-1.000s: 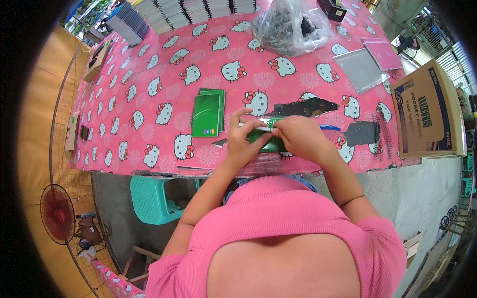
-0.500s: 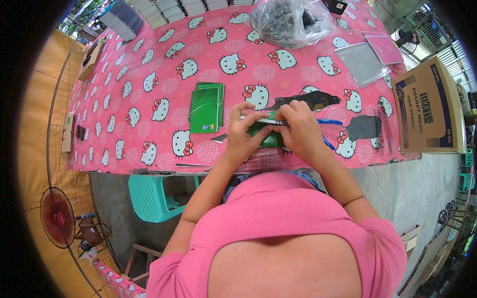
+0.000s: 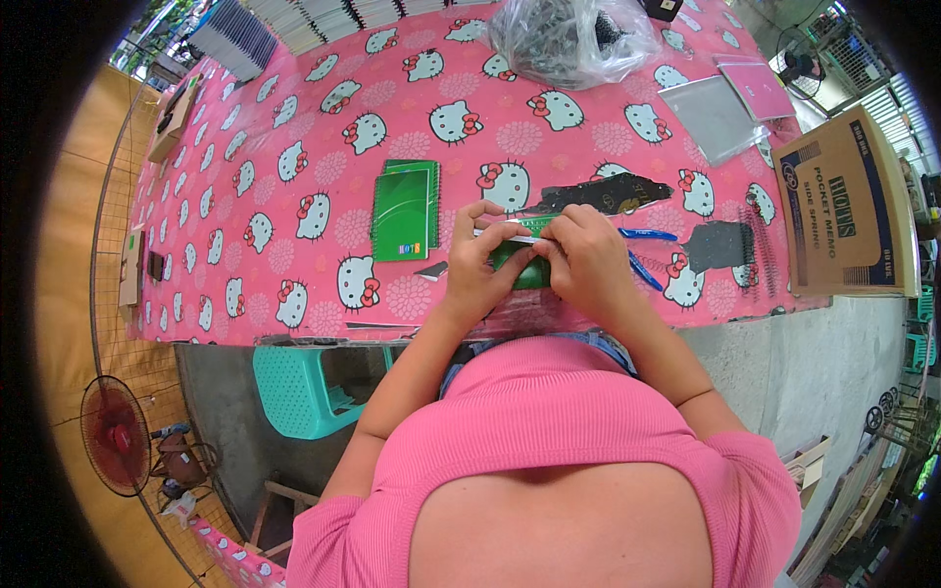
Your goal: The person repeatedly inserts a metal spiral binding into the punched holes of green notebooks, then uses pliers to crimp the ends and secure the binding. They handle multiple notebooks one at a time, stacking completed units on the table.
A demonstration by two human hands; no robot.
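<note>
My left hand (image 3: 480, 265) and my right hand (image 3: 593, 260) meet at the table's near edge, both closed on a small green notebook (image 3: 532, 275). Thumbs press on its near side while the fingers curl over the far side. A pale edge with a row of small holes (image 3: 534, 224) shows between the fingers. Much of the notebook is hidden by my hands. Just right of my right hand lie blue-handled pliers (image 3: 644, 269), their jaws out of sight. To the left rest green spiral notebooks (image 3: 402, 218), one overlapping another.
Black wire coils (image 3: 755, 255) lie by a dark patch (image 3: 718, 245) on the right. A cardboard box (image 3: 833, 211) stands at the right edge. Farther back are a clear bag of dark coils (image 3: 569, 44), plastic sleeves (image 3: 714, 120) and notebook stacks (image 3: 232, 39). A turquoise stool (image 3: 291, 392) stands below.
The notebook's pale holed edge is more exposed between my fingers. Both hands stay closed on it in nearly the same place. The view has shifted slightly.
</note>
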